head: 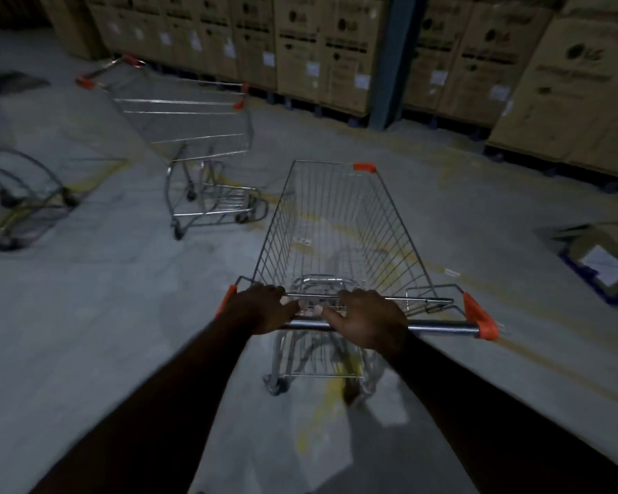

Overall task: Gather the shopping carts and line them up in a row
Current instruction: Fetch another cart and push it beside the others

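Head view: both hands are on the handle bar (439,328) of the near cart (336,222). The left hand (264,308) grips its left end, and the right hand (368,319) curls over its middle. The cart's basket stretches straight ahead of the hands. A second cart (186,115) stands ahead to the left, apart, near stacked cardboard boxes (336,48). A third cart (15,201) is partly visible at the far left edge on the concrete floor (122,315).

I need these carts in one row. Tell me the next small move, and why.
Probably push the near cart forward while swinging its nose left. The left hand and right hand both hold its handle, and the other cart stands ahead to the left, turned sideways and apart from this one, so the two are not yet lined up.
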Tool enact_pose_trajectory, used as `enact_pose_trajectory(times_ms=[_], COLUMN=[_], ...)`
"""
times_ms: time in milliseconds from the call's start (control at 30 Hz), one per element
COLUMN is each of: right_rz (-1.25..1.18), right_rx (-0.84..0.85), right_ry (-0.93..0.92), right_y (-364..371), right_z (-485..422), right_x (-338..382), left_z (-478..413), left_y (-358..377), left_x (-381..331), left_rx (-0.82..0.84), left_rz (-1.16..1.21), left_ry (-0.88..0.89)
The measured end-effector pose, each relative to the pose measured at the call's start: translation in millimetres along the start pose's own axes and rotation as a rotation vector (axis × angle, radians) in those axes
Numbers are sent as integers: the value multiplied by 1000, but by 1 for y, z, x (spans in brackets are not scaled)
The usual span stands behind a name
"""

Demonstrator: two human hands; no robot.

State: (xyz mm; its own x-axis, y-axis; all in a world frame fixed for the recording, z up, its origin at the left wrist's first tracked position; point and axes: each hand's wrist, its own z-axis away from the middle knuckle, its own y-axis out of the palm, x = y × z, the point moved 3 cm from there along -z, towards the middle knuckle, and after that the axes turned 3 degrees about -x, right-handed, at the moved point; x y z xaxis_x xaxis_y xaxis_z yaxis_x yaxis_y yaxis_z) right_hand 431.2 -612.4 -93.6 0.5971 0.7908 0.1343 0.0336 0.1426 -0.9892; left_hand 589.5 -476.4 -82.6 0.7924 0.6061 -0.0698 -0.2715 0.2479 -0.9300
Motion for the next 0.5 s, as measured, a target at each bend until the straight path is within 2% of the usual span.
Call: enact_pose_trajectory(times_ms=[267,500], right_rz=[26,26], right_rx=[-18,59], right_ry=[-135,-247], right_y=[1,0], right_z=[6,2], right_x=[12,47], left_z=[33,61], left_y=[14,26], left_x=[10,40], left_rx=[0,-58], left_rz=[111,123], left_ry=[-162,-253])
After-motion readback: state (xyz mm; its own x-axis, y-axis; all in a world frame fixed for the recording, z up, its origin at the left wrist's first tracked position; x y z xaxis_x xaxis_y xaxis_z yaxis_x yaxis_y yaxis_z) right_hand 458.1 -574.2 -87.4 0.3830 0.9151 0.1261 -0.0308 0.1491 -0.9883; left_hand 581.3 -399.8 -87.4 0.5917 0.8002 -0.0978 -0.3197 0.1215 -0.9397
